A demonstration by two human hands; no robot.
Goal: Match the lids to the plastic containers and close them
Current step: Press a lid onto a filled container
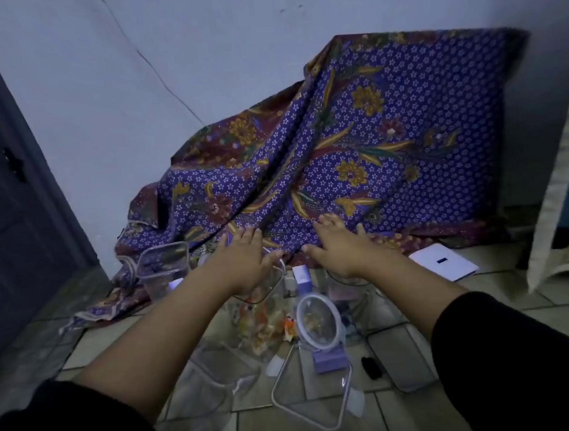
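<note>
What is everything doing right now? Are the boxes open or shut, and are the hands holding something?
left hand: open, fingers spread, holding nothing.
right hand: open, fingers spread, holding nothing.
clear box at the left: looks open, no lid on it.
square lid: loose on the floor tiles, on no box.
box with colourful contents: partly behind the left hand; lid cannot be told.
patterned cloth: draped and rumpled.

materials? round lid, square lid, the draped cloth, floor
Round lid: looks like clear glossy plastic; see-through panel, pale rim, lilac latch.
Square lid: same look; tiles show through it, white rim.
Draped cloth: matte fabric, probably woven, with printed florals; it hangs in soft folds.
Floor: probably glazed tile; grout lines, faint sheen.
</note>
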